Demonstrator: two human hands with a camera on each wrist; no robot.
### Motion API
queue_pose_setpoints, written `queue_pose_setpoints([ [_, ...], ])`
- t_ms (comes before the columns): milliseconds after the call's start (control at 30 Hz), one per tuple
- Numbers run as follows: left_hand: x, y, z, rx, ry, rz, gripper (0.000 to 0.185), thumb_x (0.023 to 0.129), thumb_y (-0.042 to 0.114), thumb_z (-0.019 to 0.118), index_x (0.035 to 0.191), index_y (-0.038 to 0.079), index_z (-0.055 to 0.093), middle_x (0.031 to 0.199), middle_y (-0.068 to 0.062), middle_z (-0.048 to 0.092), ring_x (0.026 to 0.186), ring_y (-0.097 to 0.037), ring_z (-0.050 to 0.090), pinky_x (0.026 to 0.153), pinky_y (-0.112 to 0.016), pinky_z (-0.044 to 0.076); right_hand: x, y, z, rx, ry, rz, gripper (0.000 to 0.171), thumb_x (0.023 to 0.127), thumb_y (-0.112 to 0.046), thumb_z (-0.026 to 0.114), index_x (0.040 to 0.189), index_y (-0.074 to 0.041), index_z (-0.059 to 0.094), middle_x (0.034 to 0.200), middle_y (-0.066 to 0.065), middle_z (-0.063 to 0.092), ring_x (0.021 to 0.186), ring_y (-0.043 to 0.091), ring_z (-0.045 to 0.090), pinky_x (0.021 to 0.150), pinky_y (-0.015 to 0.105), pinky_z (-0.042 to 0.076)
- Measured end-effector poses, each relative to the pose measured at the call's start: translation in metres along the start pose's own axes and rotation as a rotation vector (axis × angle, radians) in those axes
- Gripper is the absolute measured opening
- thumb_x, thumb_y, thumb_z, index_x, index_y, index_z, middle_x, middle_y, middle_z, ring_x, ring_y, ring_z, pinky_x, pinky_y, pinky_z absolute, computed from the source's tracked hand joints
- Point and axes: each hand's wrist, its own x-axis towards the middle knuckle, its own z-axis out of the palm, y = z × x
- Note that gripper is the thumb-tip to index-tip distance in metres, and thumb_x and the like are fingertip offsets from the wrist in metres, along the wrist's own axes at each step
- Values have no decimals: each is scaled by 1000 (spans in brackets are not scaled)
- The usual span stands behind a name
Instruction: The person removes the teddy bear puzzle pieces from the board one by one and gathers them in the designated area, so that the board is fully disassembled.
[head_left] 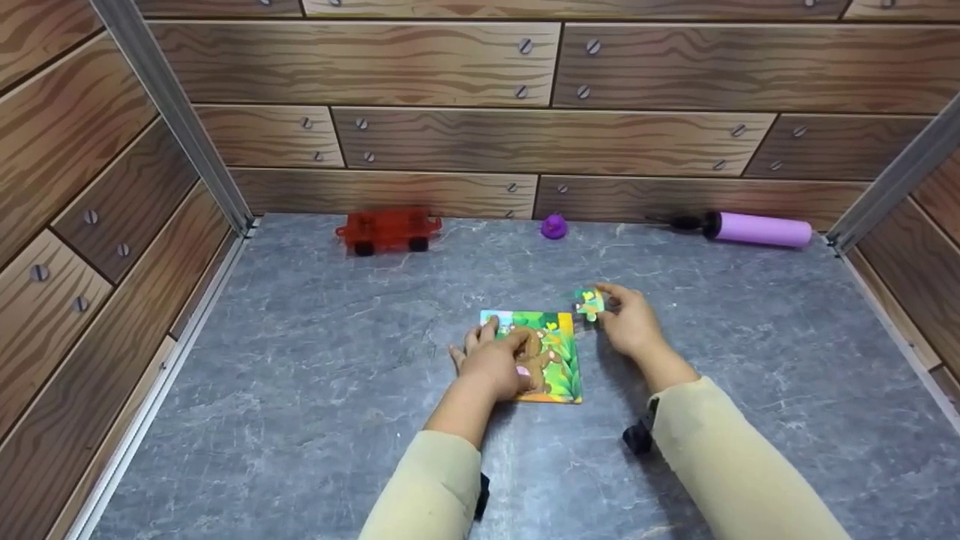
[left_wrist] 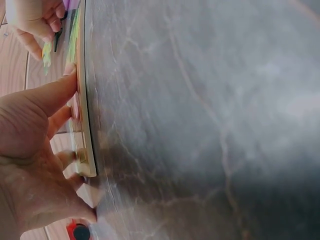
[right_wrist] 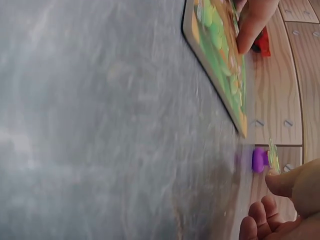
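Note:
A square jigsaw puzzle (head_left: pixel 568 375) with a green border and a brown animal picture lies flat on the grey surface. My left hand (head_left: pixel 489 367) rests on its left part with fingers spread, covering some of the picture. In the left wrist view, the thumb (left_wrist: pixel 55 92) touches the board near its edge. To the right of the board's top corner, my right hand (head_left: pixel 634 324) pinches a small green and yellow puzzle piece (head_left: pixel 589 304) between thumb and fingers. That piece (right_wrist: pixel 273 156) is held above the surface, seen nearly edge-on in the right wrist view.
Along the back wall stand a red translucent toy car (head_left: pixel 390 229), a small purple toy (head_left: pixel 553 226) and a pink hand pump (head_left: pixel 761 229) with a black nozzle. Wood-patterned walls (head_left: pixel 450 64) enclose the surface at the back and both sides.

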Motion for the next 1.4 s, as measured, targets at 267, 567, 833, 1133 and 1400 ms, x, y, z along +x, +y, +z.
queue_pose_setpoints([
  [267, -3, -5, 2, -10, 7, -20, 74, 76, 43, 77, 141, 41, 43, 159, -4, 12, 144, -36, 8, 107, -71, 2, 4, 11, 8, -22, 9, 73, 50, 94, -2, 54, 142, -10, 46, 129, 23, 52, 119, 35, 49, 96, 49, 44],
  [567, -3, -8, 1, -11, 20, -14, 73, 75, 42, 77, 141, 40, 45, 159, -4, 14, 144, -37, 9, 106, -72, 3, 8, 16, 15, -10, 13, 119, 49, 93, -6, 55, 141, -9, 46, 129, 25, 50, 117, 36, 48, 96, 51, 42],
  [833, -2, -5, -1, -7, -2, -19, 73, 77, 42, 76, 142, 42, 43, 160, -3, 11, 144, -37, 8, 108, -70, 3, 10, 15, 13, -5, 25, 122, 49, 92, -5, 55, 140, -5, 46, 135, 25, 49, 125, 38, 45, 103, 50, 39],
  [1133, -1, -2, -2, 10, -3, -6, 73, 78, 42, 75, 142, 43, 41, 160, -4, 11, 144, -37, 8, 108, -70, 4, 17, 15, 8, -54, -3, 132, 50, 92, -7, 54, 141, -5, 45, 142, 21, 45, 132, 37, 40, 108, 50, 34],
  [1400, -2, 0, -1, 20, -12, -6, 75, 77, 45, 75, 143, 44, 39, 160, -2, 10, 144, -35, 8, 108, -69, 4, 19, 13, 3, -79, -34, 163, 51, 91, -7, 55, 141, -5, 45, 146, 20, 40, 136, 37, 33, 112, 48, 28],
])
